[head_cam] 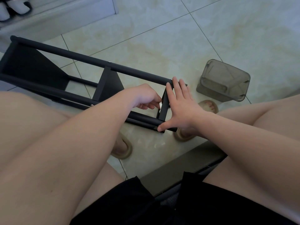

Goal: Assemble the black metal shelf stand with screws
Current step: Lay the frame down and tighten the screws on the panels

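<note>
The black metal shelf stand (90, 62) lies on its side on the tiled floor, its long tubes running from upper left to centre. Two black shelf plates are fixed between the tubes. A third black plate (164, 109) sits at the near end of the tubes. My right hand (180, 106) is spread flat against the outer face of that plate, fingers straight, thumb on the lower tube. My left hand (146, 98) reaches inside the frame, its curled fingers pinching something small at the plate's inner face. What it pinches is too hidden to name.
A translucent grey plastic container (224, 80) lies tipped on the floor right of the stand. My feet in beige slippers (209, 106) rest below the stand's end. Shoes (14, 7) stand on a ledge at top left. I sit on a grey seat edge (178, 166).
</note>
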Available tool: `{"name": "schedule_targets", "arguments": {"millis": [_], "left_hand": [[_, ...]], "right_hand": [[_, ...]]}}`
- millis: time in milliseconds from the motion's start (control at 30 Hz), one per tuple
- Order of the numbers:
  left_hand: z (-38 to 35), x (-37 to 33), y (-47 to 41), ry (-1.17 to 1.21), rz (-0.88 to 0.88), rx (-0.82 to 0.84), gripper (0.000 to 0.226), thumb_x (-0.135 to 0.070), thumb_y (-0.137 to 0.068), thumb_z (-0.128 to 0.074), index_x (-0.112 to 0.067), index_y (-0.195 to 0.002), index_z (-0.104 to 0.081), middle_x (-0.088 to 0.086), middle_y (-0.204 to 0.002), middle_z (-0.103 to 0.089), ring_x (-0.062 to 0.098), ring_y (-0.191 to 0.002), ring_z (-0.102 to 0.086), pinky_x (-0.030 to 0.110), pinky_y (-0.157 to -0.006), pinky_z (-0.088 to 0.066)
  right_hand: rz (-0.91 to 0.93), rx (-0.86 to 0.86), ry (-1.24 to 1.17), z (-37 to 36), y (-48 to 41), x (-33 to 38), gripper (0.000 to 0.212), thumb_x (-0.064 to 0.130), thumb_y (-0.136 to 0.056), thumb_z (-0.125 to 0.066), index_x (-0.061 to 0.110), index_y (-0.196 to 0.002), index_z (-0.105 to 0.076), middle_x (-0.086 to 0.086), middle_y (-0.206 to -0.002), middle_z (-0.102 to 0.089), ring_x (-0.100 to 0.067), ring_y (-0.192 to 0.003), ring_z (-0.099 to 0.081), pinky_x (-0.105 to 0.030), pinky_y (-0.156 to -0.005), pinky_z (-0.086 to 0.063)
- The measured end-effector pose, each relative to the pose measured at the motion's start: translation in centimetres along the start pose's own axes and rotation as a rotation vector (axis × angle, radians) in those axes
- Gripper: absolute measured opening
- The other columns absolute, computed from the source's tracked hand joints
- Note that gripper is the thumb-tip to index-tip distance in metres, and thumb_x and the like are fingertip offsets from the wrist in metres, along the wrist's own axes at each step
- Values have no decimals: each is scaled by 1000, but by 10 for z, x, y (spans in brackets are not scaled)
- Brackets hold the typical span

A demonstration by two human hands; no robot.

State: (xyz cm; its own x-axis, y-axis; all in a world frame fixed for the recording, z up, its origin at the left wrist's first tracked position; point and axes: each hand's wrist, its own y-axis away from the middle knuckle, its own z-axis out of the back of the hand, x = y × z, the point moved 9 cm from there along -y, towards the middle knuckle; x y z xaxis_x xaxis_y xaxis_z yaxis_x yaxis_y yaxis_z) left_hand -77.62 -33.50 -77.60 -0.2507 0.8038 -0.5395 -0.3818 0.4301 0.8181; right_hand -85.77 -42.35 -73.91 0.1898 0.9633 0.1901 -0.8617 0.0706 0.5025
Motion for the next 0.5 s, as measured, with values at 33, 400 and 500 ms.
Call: {"name": "schedule_targets", "arguments": {"millis": [33, 400, 500], "left_hand": [[0, 0, 0, 7, 0, -3, 11, -18, -97, -59, -16, -93, -69, -6, -70, -75, 11, -71, -64, 26, -66, -46], [-6, 5, -6, 46, 59, 3, 11, -18, -95, -60, -11, -89, -67, 0, -70, -75, 12, -65, -64, 26, -64, -48], [-9, 7, -5, 46, 73, 26, 14, -20, -97, -60, -10, -89, -67, -1, -68, -75, 12, -66, -63, 26, -64, -48]], "right_hand": [[0, 0, 3, 0, 0, 0, 160, 94, -51, -63, 9, -157, 21, -16, -162, 33, -36, -150, 30, -48, -123, 13], [0, -5, 9, 1, 0, 0, 160, 93, -52, -65, 9, -158, 20, -17, -162, 32, -36, -150, 30, -49, -124, 13], [0, -2, 10, 1, 0, 0, 160, 94, -52, -65, 9, -157, 21, -16, -162, 33, -36, -150, 31, -48, -123, 13]]}}
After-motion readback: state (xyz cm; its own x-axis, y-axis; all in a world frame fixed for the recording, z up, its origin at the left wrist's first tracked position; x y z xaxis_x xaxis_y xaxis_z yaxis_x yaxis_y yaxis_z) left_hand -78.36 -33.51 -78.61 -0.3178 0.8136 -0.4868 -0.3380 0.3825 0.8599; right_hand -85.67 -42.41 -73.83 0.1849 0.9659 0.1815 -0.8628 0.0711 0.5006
